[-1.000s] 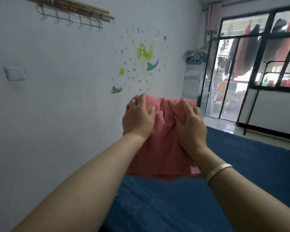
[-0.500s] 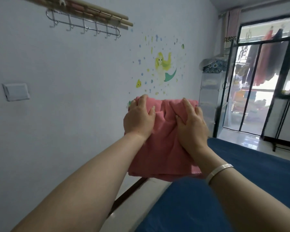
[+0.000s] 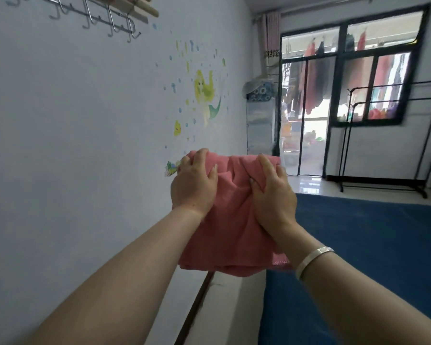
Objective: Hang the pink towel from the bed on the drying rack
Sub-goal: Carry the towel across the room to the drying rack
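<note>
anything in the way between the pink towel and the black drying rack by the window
Partly. Both hands, left hand and right hand, hold the pink towel over the near side of the blue bed. The bed lies between it and the black drying rack across the room; the rack's bars look bare.

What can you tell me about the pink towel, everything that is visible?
The pink towel looks like soft, plush cloth, folded and bunched, with one stitched edge at its lower right. It is held up in the air, hanging down. The left hand and the right hand grip its top edge. Nothing else touches it.
</note>
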`<action>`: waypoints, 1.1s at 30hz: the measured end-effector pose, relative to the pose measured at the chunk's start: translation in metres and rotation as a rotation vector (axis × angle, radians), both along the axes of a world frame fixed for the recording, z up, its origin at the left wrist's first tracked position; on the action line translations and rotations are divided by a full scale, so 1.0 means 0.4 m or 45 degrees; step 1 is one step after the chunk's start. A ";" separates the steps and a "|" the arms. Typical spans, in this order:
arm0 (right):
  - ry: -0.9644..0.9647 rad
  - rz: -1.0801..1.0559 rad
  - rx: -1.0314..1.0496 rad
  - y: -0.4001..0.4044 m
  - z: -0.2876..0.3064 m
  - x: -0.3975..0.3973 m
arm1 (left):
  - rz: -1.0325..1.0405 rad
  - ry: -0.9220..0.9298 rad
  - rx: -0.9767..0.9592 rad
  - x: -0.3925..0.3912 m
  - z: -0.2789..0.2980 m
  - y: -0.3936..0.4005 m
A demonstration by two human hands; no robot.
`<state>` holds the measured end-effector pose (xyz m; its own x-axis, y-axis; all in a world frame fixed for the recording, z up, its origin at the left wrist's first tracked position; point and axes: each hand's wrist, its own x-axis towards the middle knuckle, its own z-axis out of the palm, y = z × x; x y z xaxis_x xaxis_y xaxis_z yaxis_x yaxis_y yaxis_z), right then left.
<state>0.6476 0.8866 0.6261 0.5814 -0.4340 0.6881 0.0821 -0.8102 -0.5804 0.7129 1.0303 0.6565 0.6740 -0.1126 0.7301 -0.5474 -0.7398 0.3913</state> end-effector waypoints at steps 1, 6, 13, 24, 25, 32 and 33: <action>0.012 -0.018 -0.001 0.018 0.000 0.022 | -0.021 0.005 -0.001 0.030 -0.001 0.015; 0.003 -0.117 -0.058 0.051 -0.006 0.156 | -0.122 0.034 -0.037 0.201 -0.030 0.034; -0.011 -0.226 -0.051 0.010 -0.031 0.383 | -0.222 0.021 -0.010 0.454 -0.045 -0.023; -0.036 -0.370 -0.077 -0.248 0.013 0.778 | -0.351 -0.011 0.010 0.894 0.002 -0.305; -0.035 -0.380 -0.087 -0.280 0.015 0.820 | -0.369 -0.010 0.007 0.941 0.002 -0.341; -0.033 -0.458 -0.146 -0.505 -0.003 1.121 | -0.461 -0.034 0.000 1.246 -0.019 -0.571; -0.037 -0.475 -0.156 -0.544 -0.001 1.180 | -0.470 -0.041 -0.008 1.308 -0.020 -0.611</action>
